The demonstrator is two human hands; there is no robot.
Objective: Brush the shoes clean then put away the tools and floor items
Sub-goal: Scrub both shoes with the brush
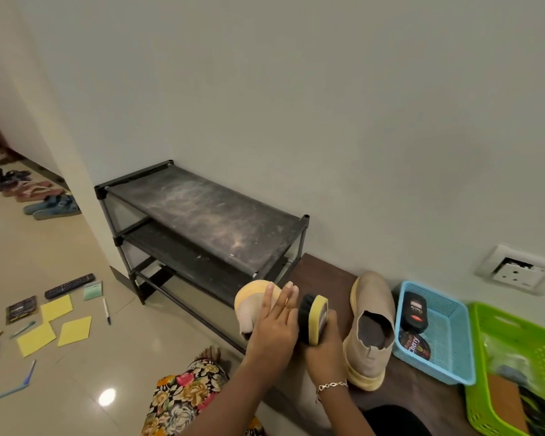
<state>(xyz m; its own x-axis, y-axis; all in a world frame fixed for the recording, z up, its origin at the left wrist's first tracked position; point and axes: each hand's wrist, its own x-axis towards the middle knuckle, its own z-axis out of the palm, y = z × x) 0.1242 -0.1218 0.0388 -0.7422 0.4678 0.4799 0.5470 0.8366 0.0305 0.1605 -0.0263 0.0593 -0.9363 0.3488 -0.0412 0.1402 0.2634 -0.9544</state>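
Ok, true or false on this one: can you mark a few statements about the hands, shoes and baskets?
1. The right hand grips the brush. True.
2. Both shoes stand on the bench. False: only the second shoe does; the left hand holds the first shoe.
3. The blue basket holds two dark containers. True.
4. The yellow notes lie in the blue basket. False: they lie on the floor.

Rack (pixel 202 215) left of surface (pixel 324 278). On surface: shoe (pixel 372 309), basket (pixel 431 366) at its right, crate (pixel 480 401) right of basket. Remote (pixel 69 285) on floor (pixel 60 247) left of rack.
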